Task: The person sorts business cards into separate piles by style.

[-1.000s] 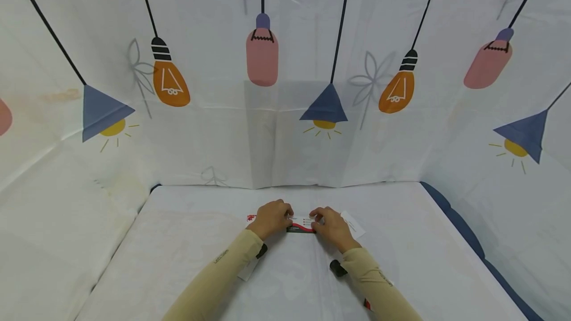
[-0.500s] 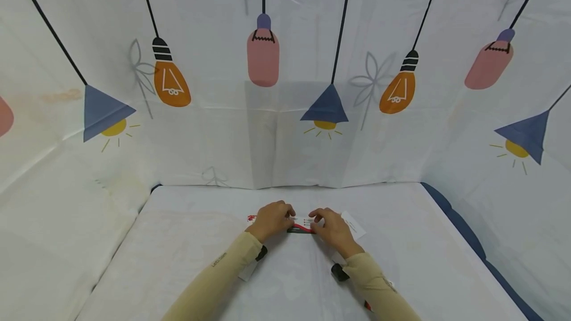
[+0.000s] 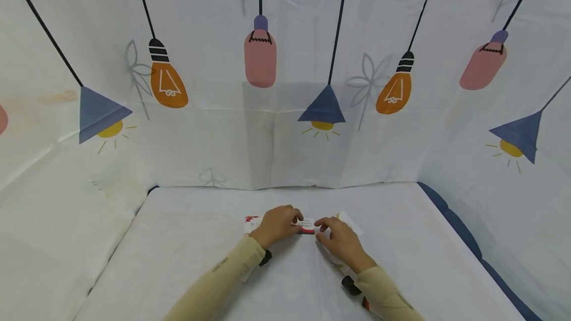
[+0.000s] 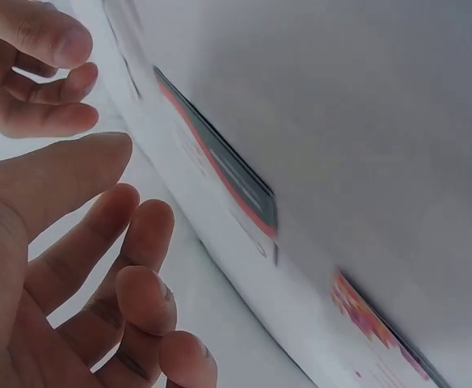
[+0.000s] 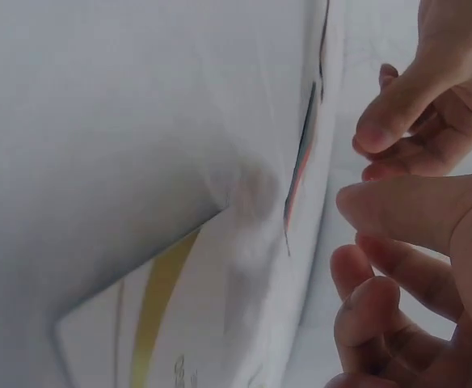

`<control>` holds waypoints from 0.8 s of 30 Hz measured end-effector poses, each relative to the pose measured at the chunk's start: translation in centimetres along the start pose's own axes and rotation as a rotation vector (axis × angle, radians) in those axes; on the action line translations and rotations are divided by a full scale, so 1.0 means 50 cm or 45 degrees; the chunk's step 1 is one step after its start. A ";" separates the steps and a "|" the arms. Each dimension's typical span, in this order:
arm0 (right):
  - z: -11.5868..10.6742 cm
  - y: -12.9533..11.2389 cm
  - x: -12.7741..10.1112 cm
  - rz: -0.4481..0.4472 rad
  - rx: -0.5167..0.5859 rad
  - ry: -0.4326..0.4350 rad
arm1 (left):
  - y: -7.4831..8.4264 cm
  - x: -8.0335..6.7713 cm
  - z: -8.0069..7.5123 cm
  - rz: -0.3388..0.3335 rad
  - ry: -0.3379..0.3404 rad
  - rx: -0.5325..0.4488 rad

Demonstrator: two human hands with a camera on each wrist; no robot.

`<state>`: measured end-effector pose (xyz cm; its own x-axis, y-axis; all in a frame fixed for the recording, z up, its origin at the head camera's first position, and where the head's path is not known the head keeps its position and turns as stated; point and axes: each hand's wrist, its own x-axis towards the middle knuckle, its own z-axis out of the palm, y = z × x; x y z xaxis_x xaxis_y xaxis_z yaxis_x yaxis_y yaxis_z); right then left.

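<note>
Pulling back, the right hand (image 3: 341, 241) has let go of the red-edged card (image 3: 308, 227) and hovers beside it, fingers loosely curled, holding nothing — the left hand (image 3: 277, 224) keeps it alone now, fingertips on its left end. Beyond, a yellow-striped card (image 3: 350, 222) lies flat on the white tabletop (image 3: 187, 241) — untouched.

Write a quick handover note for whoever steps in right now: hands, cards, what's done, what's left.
Left hand: fingers loosely curled over the white card with the red and dark edge; whether it actually grips cannot be told.
Right hand: beside that card, fingers relaxed, holding nothing.
Other cards: white card with a red floral print left of the left hand; white card with a yellow stripe beyond the right hand. All lie flat on the white tablecloth.
Done: three cards laid out.
Left: probably lining them up.
</note>
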<state>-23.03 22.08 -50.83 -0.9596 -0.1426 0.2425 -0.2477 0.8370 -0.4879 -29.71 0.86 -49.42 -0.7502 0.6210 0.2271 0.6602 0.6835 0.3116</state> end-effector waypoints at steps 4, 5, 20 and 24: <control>-0.014 0.002 -0.024 -0.021 0.016 0.007 | 0.017 -0.005 0.006 0.059 0.001 0.037; -0.019 0.003 -0.030 -0.014 0.028 0.004 | 0.021 -0.006 0.007 0.072 0.002 0.039; -0.074 0.035 -0.108 0.106 0.139 0.019 | 0.094 -0.020 0.015 0.201 -0.020 0.053; -0.086 0.050 -0.127 0.181 0.135 0.007 | 0.108 -0.021 0.022 0.211 -0.034 0.067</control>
<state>-16.99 27.34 -49.97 -0.9853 -0.0233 0.1692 -0.1222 0.7881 -0.6033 -25.30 4.33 -49.00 -0.6300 0.7364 0.2466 0.7763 0.5895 0.2231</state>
